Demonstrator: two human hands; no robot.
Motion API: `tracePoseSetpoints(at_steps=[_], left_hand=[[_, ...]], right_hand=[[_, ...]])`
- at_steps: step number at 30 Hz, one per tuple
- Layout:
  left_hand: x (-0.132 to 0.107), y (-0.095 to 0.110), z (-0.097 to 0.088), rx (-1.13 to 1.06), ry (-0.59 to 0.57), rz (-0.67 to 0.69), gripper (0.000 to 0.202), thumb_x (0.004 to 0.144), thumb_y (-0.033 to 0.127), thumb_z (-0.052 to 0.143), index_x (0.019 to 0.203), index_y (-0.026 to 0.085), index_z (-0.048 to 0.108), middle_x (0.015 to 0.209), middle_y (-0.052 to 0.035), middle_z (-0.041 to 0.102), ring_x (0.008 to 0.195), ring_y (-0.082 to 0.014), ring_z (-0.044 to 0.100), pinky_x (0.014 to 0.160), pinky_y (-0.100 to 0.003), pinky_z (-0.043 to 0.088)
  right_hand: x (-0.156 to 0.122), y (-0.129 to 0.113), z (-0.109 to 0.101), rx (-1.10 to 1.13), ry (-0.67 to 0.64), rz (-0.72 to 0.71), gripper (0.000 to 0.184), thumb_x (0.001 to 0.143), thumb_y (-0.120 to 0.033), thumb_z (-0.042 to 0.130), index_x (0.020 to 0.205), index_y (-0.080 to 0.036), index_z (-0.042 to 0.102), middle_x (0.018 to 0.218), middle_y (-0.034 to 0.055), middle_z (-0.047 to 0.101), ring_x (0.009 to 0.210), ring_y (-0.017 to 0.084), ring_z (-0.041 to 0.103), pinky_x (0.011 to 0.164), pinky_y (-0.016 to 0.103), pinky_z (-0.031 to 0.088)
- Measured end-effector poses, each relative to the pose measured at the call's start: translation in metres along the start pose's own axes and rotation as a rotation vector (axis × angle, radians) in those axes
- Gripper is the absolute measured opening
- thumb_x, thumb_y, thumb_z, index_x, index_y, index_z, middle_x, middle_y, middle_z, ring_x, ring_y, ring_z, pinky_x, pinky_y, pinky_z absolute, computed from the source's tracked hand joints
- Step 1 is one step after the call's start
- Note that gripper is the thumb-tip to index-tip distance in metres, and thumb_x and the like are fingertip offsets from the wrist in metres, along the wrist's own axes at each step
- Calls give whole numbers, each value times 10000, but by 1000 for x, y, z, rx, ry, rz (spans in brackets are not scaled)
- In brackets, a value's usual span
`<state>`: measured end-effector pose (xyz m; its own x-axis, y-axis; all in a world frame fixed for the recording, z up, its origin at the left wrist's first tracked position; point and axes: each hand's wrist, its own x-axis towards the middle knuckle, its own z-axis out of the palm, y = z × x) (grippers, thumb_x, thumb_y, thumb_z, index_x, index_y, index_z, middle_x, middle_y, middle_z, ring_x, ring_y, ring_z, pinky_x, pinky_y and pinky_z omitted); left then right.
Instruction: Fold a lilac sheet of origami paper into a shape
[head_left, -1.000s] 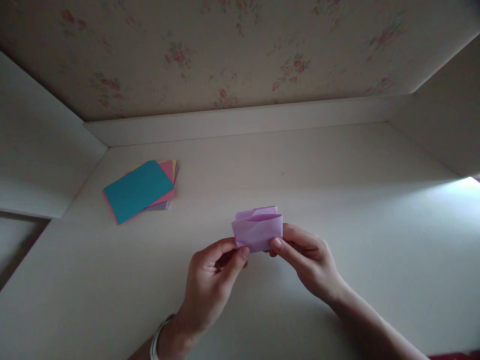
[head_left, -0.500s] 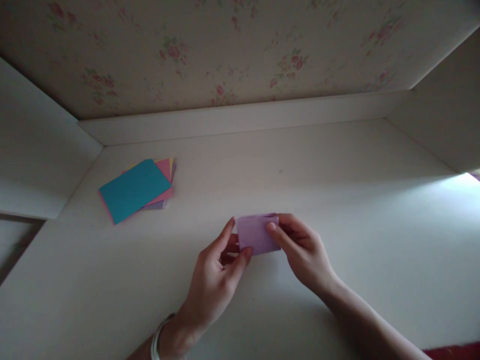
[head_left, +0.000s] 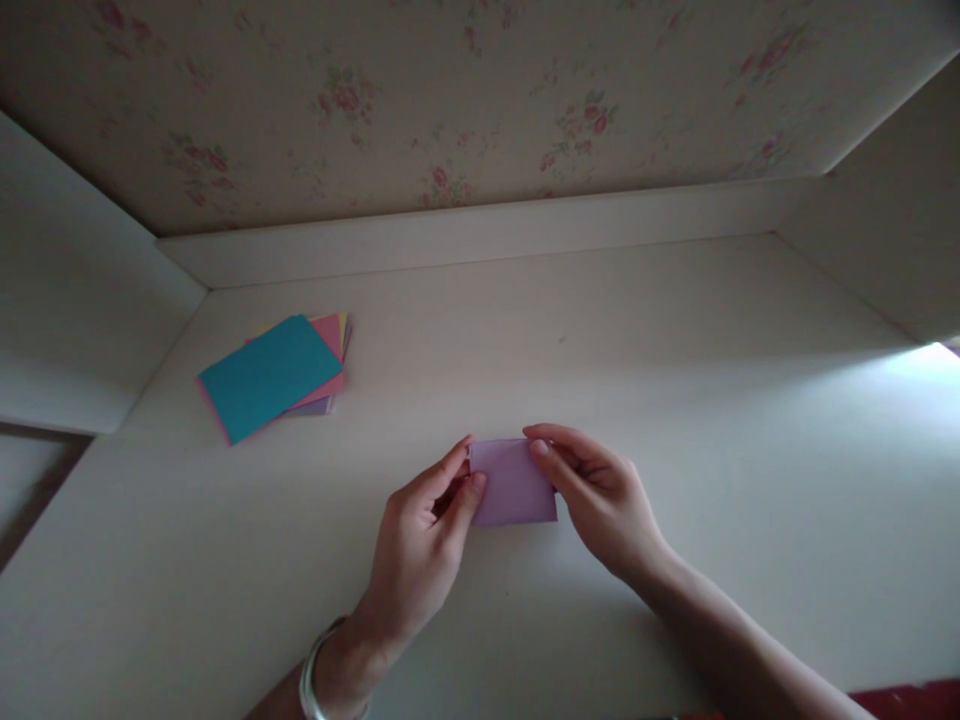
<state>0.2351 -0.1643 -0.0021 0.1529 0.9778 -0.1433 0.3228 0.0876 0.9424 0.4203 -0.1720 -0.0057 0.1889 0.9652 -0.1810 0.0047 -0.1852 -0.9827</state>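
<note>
Left hand [head_left: 421,540], right hand [head_left: 609,508], both holding one purple paper [head_left: 516,485]

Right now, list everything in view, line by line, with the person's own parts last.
Folded rectangular paper: 1, light purple, below centre, held at both sides
Flat smooth tabletop: 1, white, across the view
Pile of rectangular paper sheets: 1, blue on top with pink, yellow, purple edges, tabletop's left
Flower-patterned wall: 1, beige with pink flowers, top
Long flat strip: 1, white, wall's foot
Upright flat panels: 2, whitish, left and right
Unclear red thing: 1, lower right edge
Wristband: 1, silvery white, left wrist
Left grip: 1, bare, paper's left side
Right grip: 1, bare, paper's right side
</note>
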Motion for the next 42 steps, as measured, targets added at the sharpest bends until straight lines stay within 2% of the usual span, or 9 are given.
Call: tracePoseSetpoints(at_steps=[2,5,9,11,16,20,25,35,42], left_hand=[[0,2,0,-69,-33,-71,485,914,430,652,1338,197,621,1125,-72,726,979,-186,687,868,-251,537],[1,5,0,-223,-170,-166,540,890,458,678,1340,171,597,992,-66,732,861,-176,687,745,-245,556],[1,7,2,-320,-321,-237,299,886,414,691,1020,147,710,835,-52,725,767,-170,684,709,-245,552],[1,6,3,-319,-313,-260,254,890,399,689,940,152,715,836,-56,736,761,-174,697,707,-245,554],[4,2,2,-343,-246,-210,234,904,389,679,985,175,726,915,-47,754,826,-179,720,748,-241,567],[8,4,-1,-372,-173,-178,202,904,370,685,889,171,715,842,-27,751,809,-163,721,735,-219,570],[9,7,-3,-330,-160,-192,201,914,355,669,876,162,709,819,-27,746,777,-156,722,718,-218,575],[10,5,-6,-208,-149,-158,255,921,402,649,869,160,710,760,-32,739,710,-150,705,662,-212,554],[8,4,-2,-265,-182,-207,299,935,450,614,867,164,668,744,-27,720,677,-151,701,633,-225,575]], right_hand=[[1,0,0,8,14,-2,318,862,-470,675,1017,-205,756,771,49,720,629,146,585,515,233,437],[2,1,0,25,45,-14,302,858,-460,683,1013,-211,752,842,65,747,672,161,627,541,245,469],[2,4,1,27,72,-26,313,858,-471,678,1018,-208,737,881,78,755,728,188,666,588,272,511],[1,4,2,42,39,-14,351,870,-483,661,1081,-208,710,865,75,749,729,190,667,588,274,513],[0,3,7,137,-149,38,493,891,-501,632,1274,-198,567,836,44,720,717,165,645,621,258,509],[-2,5,11,42,-347,111,373,894,-532,628,966,-167,642,748,21,645,667,136,602,596,232,473],[-5,1,11,-123,-325,188,464,924,-575,554,695,-172,554,519,-38,499,446,75,401,427,207,295],[-3,2,9,118,-330,298,534,876,-666,546,704,-160,558,565,23,633,374,92,506,321,186,356],[-3,7,8,108,-271,273,542,866,-689,547,713,-169,538,499,8,610,335,88,479,310,178,344]])
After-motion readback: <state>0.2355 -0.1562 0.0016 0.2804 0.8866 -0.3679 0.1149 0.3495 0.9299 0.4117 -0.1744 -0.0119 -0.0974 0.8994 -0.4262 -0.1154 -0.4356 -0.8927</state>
